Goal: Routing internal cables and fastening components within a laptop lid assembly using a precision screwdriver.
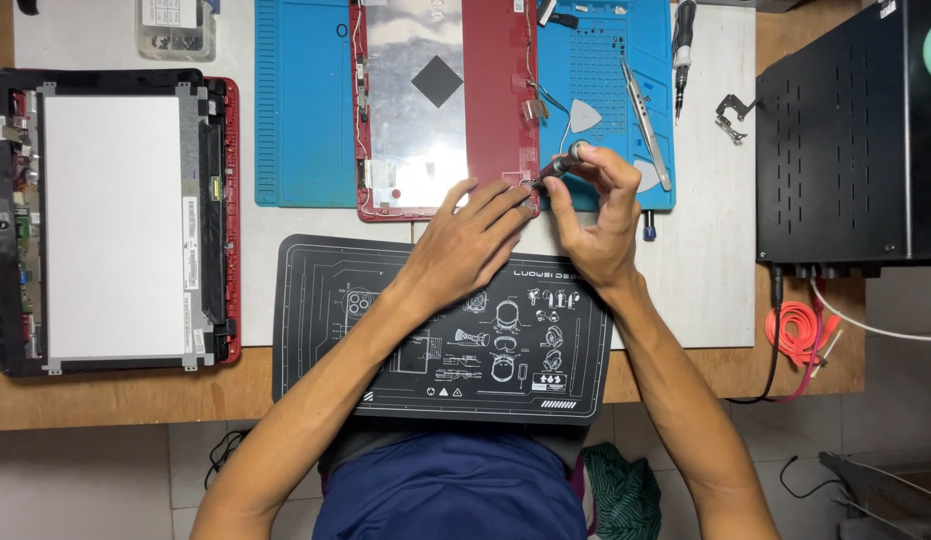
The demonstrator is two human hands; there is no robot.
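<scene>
A red laptop lid shell (490, 90) lies inner side up on a blue work mat (305, 100). My left hand (465, 245) rests on the shell's near right corner, fingers spread and pressing it down. My right hand (595, 215) grips a small silver-handled screwdriver (563, 162), its tip angled down to that same corner beside my left fingertips. Under my forearms lies a black printed mat (385, 370).
A laptop screen panel in its black and red frame (110, 220) lies at the left. Tweezers (645, 120), a triangular pick (585, 115) and another screwdriver (682, 40) sit on the blue mat. A black box (845, 130) stands at the right, with an orange cable (797, 330).
</scene>
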